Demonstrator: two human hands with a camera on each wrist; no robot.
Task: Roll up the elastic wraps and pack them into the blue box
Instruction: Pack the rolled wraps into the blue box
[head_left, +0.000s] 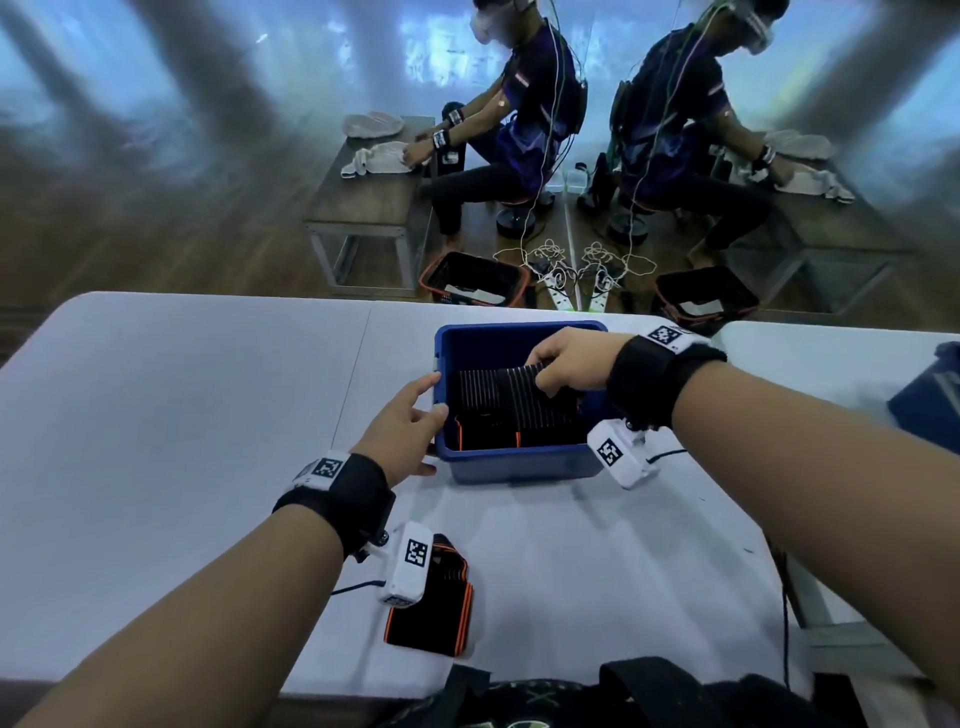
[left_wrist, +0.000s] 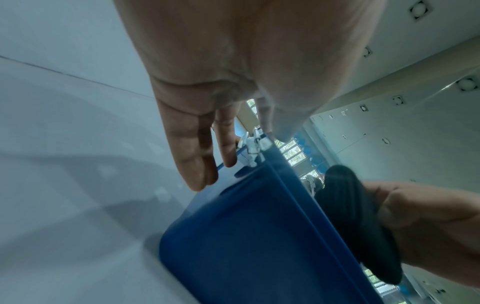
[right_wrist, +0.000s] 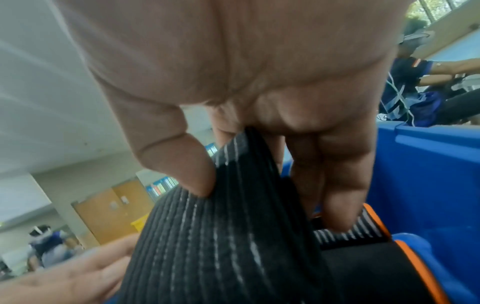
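The blue box (head_left: 519, 467) stands mid-table and holds black wraps with orange edging (head_left: 498, 431). My right hand (head_left: 566, 364) grips a rolled black wrap with pale stripes (head_left: 498, 389) (right_wrist: 221, 236) between thumb and fingers, just over the box's inside. My left hand (head_left: 410, 421) rests against the box's left wall (left_wrist: 246, 236) with straight fingers (left_wrist: 194, 164), thumb near the rim. Another black and orange wrap (head_left: 436, 608) lies flat on the table near me, partly under my left wrist camera.
The white table (head_left: 182, 415) spreads wide to the left of the box. A dark blue object (head_left: 930, 400) sits at the right edge. Across the floor a person works at a low bench (head_left: 374, 197) beside a mirror; a black basket (head_left: 472, 280) stands there.
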